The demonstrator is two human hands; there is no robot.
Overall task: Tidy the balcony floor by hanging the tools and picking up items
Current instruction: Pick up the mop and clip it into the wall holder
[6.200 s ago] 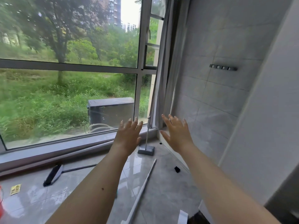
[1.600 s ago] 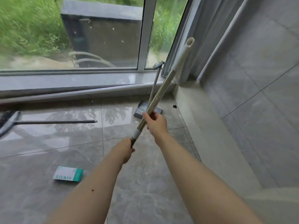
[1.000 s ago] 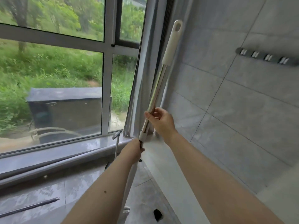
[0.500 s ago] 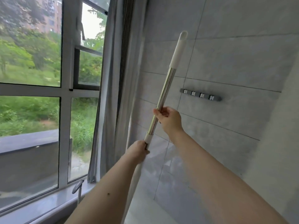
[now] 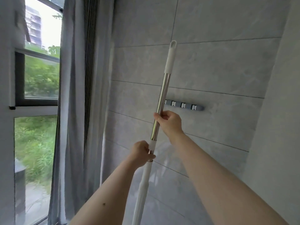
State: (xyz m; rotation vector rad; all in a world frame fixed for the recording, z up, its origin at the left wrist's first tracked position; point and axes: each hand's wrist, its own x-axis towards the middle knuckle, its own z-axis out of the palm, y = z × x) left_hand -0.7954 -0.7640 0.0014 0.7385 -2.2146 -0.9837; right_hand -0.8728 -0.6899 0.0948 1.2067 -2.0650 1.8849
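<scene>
Soft daylight is coming in thru the window (image 5: pixel 35 98) at left, blowing out the sky w/ glare. Tiled wall (image 5: pixel 211 65) is showing a faint sheen. Foliage outside is smearing w/ motion blur; wide-angle lens is bending edges.

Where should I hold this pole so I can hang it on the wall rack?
Probably hold the pole on its steel mid-section, as the right hand does now, coming from the side away from the wall. The left hand steadies it lower, by the white collar. That leaves the white top end free to reach the rack.
</scene>
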